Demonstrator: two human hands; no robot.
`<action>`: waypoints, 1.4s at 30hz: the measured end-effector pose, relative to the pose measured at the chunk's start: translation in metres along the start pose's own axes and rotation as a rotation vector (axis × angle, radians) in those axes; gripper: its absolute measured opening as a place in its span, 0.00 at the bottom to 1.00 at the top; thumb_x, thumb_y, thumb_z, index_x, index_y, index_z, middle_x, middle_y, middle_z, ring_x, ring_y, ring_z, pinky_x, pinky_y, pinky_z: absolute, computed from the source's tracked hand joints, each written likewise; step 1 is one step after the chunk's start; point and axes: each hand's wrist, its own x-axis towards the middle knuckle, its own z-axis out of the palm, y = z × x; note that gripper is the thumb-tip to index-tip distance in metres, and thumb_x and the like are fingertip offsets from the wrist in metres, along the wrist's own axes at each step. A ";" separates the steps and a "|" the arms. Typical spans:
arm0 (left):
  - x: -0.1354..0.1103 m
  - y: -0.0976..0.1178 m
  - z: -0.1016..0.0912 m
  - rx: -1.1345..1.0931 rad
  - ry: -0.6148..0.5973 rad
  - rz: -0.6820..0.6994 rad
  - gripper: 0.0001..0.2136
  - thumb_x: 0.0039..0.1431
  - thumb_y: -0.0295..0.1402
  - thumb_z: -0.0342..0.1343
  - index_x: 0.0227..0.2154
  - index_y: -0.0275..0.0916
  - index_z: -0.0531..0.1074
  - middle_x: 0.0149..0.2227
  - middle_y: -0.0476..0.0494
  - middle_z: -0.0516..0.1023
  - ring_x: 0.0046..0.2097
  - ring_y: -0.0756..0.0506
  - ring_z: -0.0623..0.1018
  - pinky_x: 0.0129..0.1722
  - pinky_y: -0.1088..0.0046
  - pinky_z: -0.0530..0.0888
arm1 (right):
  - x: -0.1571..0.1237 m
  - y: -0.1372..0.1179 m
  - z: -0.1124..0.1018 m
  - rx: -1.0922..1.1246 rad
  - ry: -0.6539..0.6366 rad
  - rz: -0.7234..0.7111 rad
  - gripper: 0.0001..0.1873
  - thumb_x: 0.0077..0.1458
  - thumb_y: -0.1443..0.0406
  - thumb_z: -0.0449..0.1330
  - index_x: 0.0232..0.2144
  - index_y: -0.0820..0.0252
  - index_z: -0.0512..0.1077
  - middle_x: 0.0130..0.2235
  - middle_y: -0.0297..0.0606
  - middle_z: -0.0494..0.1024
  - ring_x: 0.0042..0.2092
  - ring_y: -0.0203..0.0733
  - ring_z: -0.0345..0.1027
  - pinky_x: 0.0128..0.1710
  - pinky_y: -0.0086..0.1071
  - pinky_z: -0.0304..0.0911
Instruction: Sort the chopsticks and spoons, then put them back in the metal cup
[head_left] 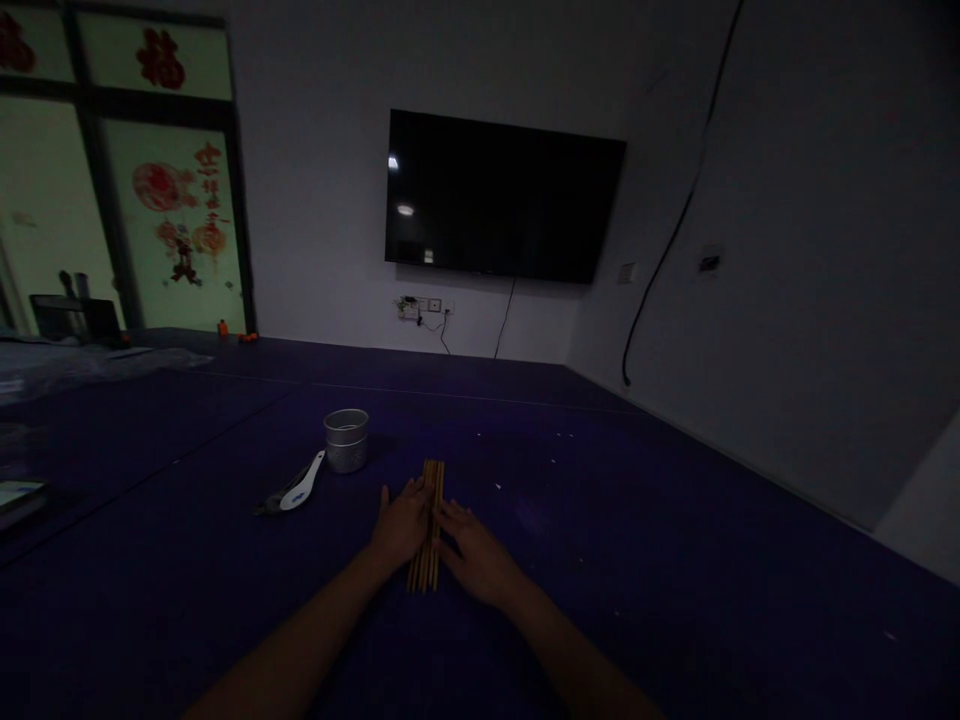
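A bundle of wooden chopsticks (424,570) lies side by side on the dark blue table (570,570), pointing away from me. My left hand (403,525) rests along the left side of the bundle, partly over it, with its fingers stretched forward. From the right, my right hand (471,552) touches the chopsticks with its fingertips, the fingers extended and somewhat spread. Part of the bundle's middle is hidden under the hands. A silver metal cup (346,442) stands upright to the left, beyond my left hand. Near it lies a white ceramic spoon (301,486).
A dark utensil (271,502) lies partly under the spoon; its kind is unclear. At the left edge are a phone-like device (21,497) and clear plastic sheeting (105,368). Small orange items (247,337) sit at the back. Small white scraps dot the table's right side.
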 end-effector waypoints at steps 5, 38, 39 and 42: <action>0.000 -0.001 0.002 -0.012 0.010 0.005 0.23 0.63 0.32 0.31 0.60 0.42 0.56 0.64 0.42 0.55 0.64 0.42 0.54 0.61 0.45 0.45 | 0.000 0.001 0.000 -0.005 0.000 -0.002 0.26 0.61 0.61 0.48 0.60 0.61 0.57 0.62 0.46 0.57 0.64 0.48 0.46 0.61 0.48 0.45; 0.001 0.001 0.001 -0.031 0.048 -0.015 0.22 0.64 0.32 0.33 0.59 0.42 0.58 0.62 0.43 0.59 0.64 0.42 0.56 0.61 0.46 0.47 | 0.000 0.003 0.003 -0.019 0.012 -0.025 0.26 0.60 0.62 0.48 0.60 0.59 0.58 0.62 0.46 0.58 0.63 0.48 0.48 0.61 0.49 0.46; 0.000 0.002 0.000 -0.032 0.047 -0.015 0.22 0.64 0.33 0.33 0.59 0.42 0.58 0.62 0.43 0.59 0.64 0.43 0.56 0.61 0.46 0.47 | 0.000 0.004 0.003 -0.017 0.016 -0.031 0.26 0.60 0.62 0.48 0.60 0.58 0.57 0.62 0.45 0.58 0.63 0.48 0.48 0.60 0.48 0.46; -0.001 0.003 -0.003 -0.039 0.036 -0.012 0.22 0.64 0.33 0.32 0.58 0.42 0.59 0.63 0.43 0.58 0.64 0.43 0.56 0.61 0.45 0.47 | 0.001 0.005 0.004 -0.010 0.021 -0.049 0.26 0.60 0.63 0.48 0.60 0.58 0.57 0.62 0.46 0.58 0.63 0.48 0.48 0.60 0.49 0.47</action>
